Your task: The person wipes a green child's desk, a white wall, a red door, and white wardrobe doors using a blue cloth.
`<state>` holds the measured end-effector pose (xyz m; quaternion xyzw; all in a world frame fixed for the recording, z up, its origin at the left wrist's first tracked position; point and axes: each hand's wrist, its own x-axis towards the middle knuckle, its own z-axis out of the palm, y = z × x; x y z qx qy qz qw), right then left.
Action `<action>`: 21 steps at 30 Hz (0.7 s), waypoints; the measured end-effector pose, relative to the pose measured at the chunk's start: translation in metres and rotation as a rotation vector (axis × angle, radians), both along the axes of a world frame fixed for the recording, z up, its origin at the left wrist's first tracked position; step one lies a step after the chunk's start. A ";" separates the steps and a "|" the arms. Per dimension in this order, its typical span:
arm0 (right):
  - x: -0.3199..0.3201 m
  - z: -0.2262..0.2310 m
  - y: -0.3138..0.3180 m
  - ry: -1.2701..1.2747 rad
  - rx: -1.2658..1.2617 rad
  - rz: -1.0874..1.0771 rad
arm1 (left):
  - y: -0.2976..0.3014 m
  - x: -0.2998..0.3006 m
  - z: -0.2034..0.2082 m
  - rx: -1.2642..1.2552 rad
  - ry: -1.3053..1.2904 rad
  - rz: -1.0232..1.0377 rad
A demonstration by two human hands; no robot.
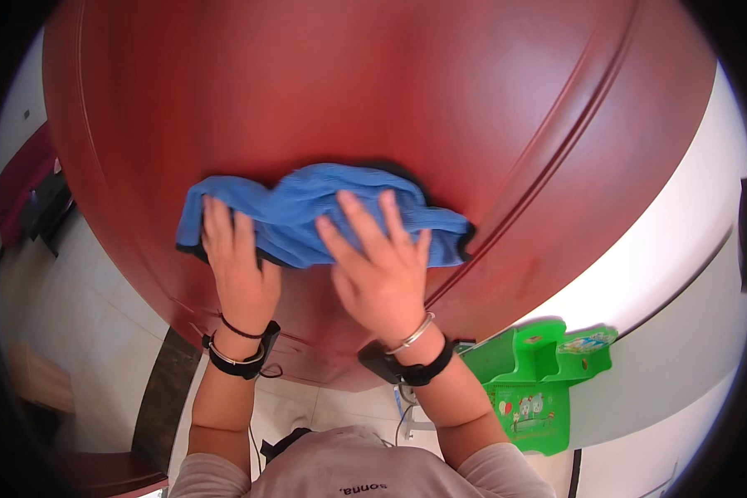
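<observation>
A blue cloth (pixel 295 217) with dark edging lies bunched against a glossy red door-like panel (pixel 290 83). My left hand (pixel 246 282) presses on the cloth's left part, its fingers stretched upward and slightly blurred. Over the right-hand part, my right hand (pixel 386 278) rests with fingers spread across the folds. Neither hand is wrapped round the cloth. Both wrists carry a black strap (pixel 427 365) and a thin bracelet (pixel 415 330).
Raised moulding (pixel 556 137) runs along the panel's right side. To the right stands a green plastic rack (pixel 535 407) by a white wall (pixel 664 290). Pale floor tiles (pixel 100 307) show at left, with dark objects beyond. A thin cable hangs near my left wrist.
</observation>
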<state>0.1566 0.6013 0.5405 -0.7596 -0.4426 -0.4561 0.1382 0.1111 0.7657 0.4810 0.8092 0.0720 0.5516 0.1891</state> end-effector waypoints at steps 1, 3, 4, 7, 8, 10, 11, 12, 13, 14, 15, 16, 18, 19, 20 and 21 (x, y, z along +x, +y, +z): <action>-0.001 -0.003 0.010 0.007 -0.043 0.042 | 0.006 0.004 -0.012 -0.047 0.000 0.047; -0.002 -0.014 0.025 -0.002 -0.125 0.134 | 0.004 0.009 -0.047 -0.098 0.002 0.115; -0.004 -0.024 0.026 -0.006 -0.125 0.142 | -0.004 0.009 -0.064 -0.209 -0.031 0.077; -0.014 -0.062 0.035 0.201 -0.254 0.206 | -0.025 -0.019 -0.099 -0.365 -0.019 -0.063; -0.012 -0.060 0.034 0.199 -0.256 0.218 | -0.032 -0.021 -0.102 -0.384 0.053 -0.178; -0.009 -0.055 0.032 0.256 -0.293 0.216 | -0.025 -0.020 -0.095 -0.298 0.082 -0.188; -0.006 -0.043 0.036 0.214 -0.268 0.235 | -0.021 -0.018 -0.090 -0.213 0.120 -0.222; -0.004 -0.030 0.043 0.220 -0.273 0.245 | -0.013 -0.016 -0.081 -0.219 0.126 -0.212; -0.003 -0.016 0.052 0.167 -0.231 0.283 | -0.001 -0.010 -0.068 -0.180 0.099 -0.151; -0.002 0.000 0.059 0.108 -0.187 0.312 | 0.006 -0.003 -0.054 -0.138 0.066 -0.098; -0.002 0.014 0.068 0.076 -0.152 0.348 | 0.008 0.007 -0.049 -0.142 0.073 -0.096; -0.006 0.023 0.079 0.044 -0.111 0.392 | 0.010 0.018 -0.048 -0.301 -0.116 -0.108; -0.010 0.023 0.089 0.042 -0.067 0.426 | 0.003 0.026 -0.048 -0.448 -0.314 -0.117; -0.010 0.018 0.088 0.079 -0.079 0.422 | -0.009 0.025 -0.051 -0.406 -0.075 -0.078; -0.010 0.012 0.086 0.113 -0.090 0.418 | -0.021 0.023 -0.055 -0.360 0.160 -0.036; -0.009 0.000 0.078 0.178 -0.125 0.402 | -0.037 0.024 -0.063 -0.376 0.194 -0.050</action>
